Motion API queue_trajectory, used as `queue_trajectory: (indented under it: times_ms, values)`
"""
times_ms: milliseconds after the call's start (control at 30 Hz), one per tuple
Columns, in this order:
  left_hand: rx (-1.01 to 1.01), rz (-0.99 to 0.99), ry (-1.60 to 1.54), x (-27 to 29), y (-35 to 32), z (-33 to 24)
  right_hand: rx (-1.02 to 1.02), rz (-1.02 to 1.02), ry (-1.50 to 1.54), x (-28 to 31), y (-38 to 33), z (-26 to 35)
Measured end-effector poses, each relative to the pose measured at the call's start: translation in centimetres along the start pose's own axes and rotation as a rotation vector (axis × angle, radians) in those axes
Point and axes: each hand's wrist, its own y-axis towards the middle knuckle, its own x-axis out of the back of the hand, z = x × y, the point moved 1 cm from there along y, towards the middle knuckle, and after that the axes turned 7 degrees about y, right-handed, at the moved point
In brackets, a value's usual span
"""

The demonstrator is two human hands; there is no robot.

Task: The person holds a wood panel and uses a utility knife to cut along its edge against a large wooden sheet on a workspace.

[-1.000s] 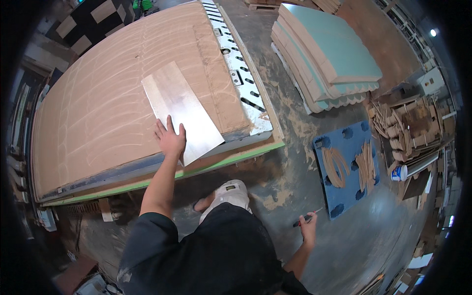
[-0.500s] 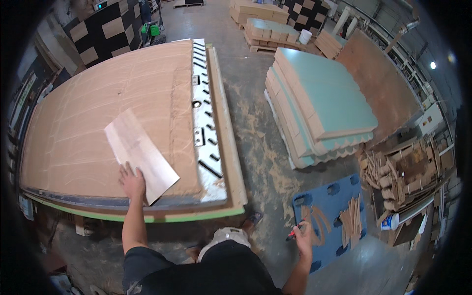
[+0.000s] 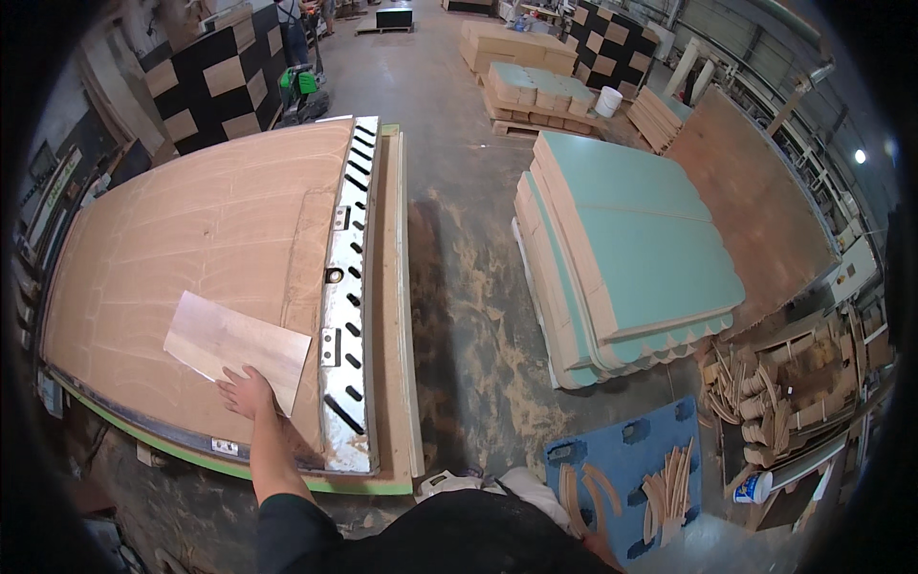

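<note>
A pale wood-grain rectangular panel (image 3: 239, 335) lies on top of a large brown board (image 3: 143, 249). My left hand (image 3: 247, 392) rests on the panel's near edge, its fingers spread flat. Along the right side of the brown board runs a white metal strip (image 3: 346, 287) with black slots. Only a small part of my right hand or wrist (image 3: 601, 549) shows at the lower edge, beside my body. Its fingers are hidden, and whatever it holds is out of sight.
Green-topped stacked boards (image 3: 641, 239) stand to the right across a dusty floor (image 3: 459, 316). A blue plastic pallet (image 3: 612, 440) carries curved wooden strips (image 3: 669, 488). Scrap wood (image 3: 784, 383) is piled at far right, near a white bucket (image 3: 754, 488). A person (image 3: 293, 33) stands far off.
The panel has turned and its long side now lies more crosswise, with my left hand still on it. My right hand, which held a small red-handled tool, has drawn in toward my body.
</note>
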Motion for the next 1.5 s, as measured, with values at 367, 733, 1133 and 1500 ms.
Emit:
queue_trajectory:
  times_ms: [367,733,1133,1500]
  values:
    - [0.148,0.012,0.012,0.4,-8.4,-9.4,0.152,0.179,-0.105,-3.4,10.3,32.4]
    - [0.322,0.127,-0.105,2.7,-12.7,-21.0,0.653,0.507,-0.801,-22.6,15.8,85.1]
    - [0.872,0.002,-0.031,-0.2,-7.6,-30.6,0.639,0.324,-0.821,-36.3,16.9,112.3]
    - [1.042,-0.062,-0.019,0.7,6.3,-56.6,0.632,0.292,-0.67,-41.0,19.5,136.6]
